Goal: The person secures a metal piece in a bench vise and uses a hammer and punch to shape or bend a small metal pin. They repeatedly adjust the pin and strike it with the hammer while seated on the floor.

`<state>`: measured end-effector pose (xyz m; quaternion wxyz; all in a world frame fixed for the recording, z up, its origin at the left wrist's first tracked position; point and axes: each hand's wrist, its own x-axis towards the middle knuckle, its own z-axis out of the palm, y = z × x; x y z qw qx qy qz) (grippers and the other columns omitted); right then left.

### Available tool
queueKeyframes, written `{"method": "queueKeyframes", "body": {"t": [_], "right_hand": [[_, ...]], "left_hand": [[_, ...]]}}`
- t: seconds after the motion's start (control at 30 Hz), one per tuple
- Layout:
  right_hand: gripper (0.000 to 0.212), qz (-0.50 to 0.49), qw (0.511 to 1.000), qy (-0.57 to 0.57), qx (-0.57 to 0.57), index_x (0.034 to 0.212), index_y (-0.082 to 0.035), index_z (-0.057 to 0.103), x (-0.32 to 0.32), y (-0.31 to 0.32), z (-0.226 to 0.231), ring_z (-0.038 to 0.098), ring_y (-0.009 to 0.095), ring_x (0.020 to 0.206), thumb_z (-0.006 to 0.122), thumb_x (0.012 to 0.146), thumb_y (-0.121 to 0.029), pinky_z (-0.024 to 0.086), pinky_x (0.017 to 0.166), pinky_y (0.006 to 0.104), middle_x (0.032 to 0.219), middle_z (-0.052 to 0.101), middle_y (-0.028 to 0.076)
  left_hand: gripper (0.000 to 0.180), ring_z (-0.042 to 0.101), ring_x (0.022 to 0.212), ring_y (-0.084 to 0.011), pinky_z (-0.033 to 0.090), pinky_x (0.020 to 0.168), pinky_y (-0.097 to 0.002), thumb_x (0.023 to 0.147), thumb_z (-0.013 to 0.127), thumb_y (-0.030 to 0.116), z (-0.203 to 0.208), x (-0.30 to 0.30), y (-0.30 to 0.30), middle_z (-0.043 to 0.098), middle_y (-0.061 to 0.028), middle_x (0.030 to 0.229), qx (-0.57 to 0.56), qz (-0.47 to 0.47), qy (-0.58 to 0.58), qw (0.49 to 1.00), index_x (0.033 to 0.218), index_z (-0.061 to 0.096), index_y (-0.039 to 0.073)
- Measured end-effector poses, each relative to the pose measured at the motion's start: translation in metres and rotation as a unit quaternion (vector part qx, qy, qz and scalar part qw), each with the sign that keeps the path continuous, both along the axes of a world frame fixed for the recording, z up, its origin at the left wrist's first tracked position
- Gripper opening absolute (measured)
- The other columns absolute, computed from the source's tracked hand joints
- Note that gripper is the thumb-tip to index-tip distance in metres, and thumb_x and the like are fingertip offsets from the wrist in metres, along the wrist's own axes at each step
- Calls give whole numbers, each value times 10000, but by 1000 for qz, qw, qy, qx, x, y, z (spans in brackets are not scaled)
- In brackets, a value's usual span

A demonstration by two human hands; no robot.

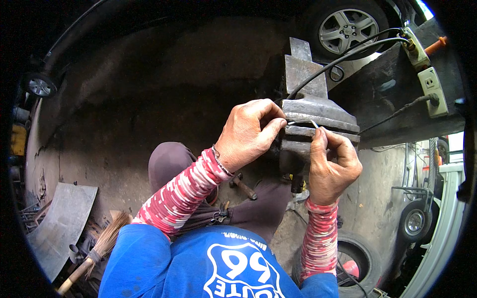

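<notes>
A large grey metal bench vise [318, 109] stands in front of me, slightly right of the middle. Over its jaws lies a thin, pale, bent piece that looks like wire [303, 121]. My left hand [251, 130] is closed at the left end of the jaws, thumb and forefinger pinched by one end of this piece. My right hand [334, 166] pinches the other end between thumb and forefinger, at the jaws' near side. Whether the jaws grip the piece cannot be made out.
Black cables [348, 52] run past the vise to power outlets [431, 92] at the right. A hammer [243, 187] lies below, by my legs. A broom [94, 256] and metal sheet [62, 223] are at the lower left. A car wheel [346, 30] stands behind the vise; a loose tire [365, 258] lies lower right.
</notes>
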<state>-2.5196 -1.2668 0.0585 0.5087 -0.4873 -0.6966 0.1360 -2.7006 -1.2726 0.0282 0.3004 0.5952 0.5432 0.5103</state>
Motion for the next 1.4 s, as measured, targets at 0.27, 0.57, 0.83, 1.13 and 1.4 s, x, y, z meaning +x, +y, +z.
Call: {"method": "queueKeyframes", "body": {"t": [0.27,0.57,0.83,1.13,1.4], "right_hand": [[66,-15,998,54,10,865,-2,747,-2,2,-2,567,56,606,803,848,-34,435,543,221,746,710,37],[70,-15,997,69,-11,886,11,743,0,0,-7,591,56,637,788,875,-41,455,580,215,779,723,34],[83,23,947,284,-145,970,37,696,5,-5,-10,680,107,733,718,949,-41,530,678,227,839,726,76],[116,46,935,278,-217,974,10,711,15,-8,-7,656,83,678,727,952,-102,487,594,202,818,730,70],[165,82,894,293,-330,973,-2,724,17,-8,-6,507,18,491,735,949,-165,355,457,164,773,724,59]], "left_hand": [[145,678,827,-219,516,718,-333,852,749,103,3,1,2,687,-129,886,46,-38,24,998,954,714,7],[136,637,766,-209,492,679,-316,854,750,103,2,8,-1,642,-104,844,79,-10,41,996,936,709,3],[125,638,781,-191,487,680,-306,838,761,66,7,6,-4,647,-94,854,105,-27,9,994,939,714,10],[110,648,785,-205,493,691,-306,835,762,50,16,7,-3,660,-93,856,138,-2,39,990,923,707,15],[93,608,759,-98,481,671,-245,896,745,54,26,3,-5,647,-41,866,108,-21,35,993,952,683,11]]}}
